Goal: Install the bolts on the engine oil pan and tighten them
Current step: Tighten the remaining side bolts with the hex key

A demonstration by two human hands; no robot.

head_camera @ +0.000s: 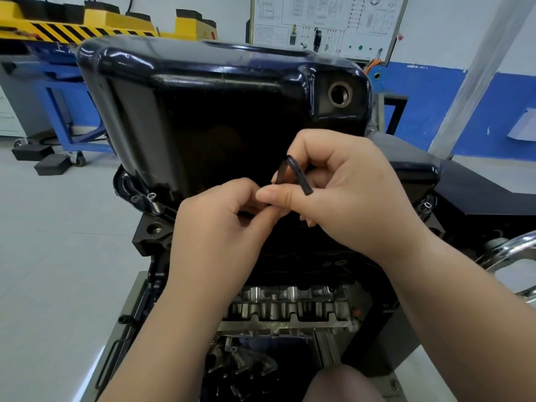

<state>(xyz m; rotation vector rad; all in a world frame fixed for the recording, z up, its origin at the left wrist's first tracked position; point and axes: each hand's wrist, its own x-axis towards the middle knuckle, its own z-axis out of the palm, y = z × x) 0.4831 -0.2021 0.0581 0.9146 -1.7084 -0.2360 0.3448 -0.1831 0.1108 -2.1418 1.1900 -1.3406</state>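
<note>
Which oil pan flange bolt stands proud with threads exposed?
The left-corner bolt: threaded shank shows under its head. The right-flange fastener sits flush, no threads visible.

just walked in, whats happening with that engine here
A person works at the black oil pan on an upturned engine. The right hand grips a bent black hex key; the left hand pinches at its lower end, what exactly is hidden. One bolt stands partly threaded in the pan's left flange.

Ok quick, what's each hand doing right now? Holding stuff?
Left hand: fingers curled by the hex key; cannot tell if it pinches anything.
Right hand: closed, holding the hex key.
</note>
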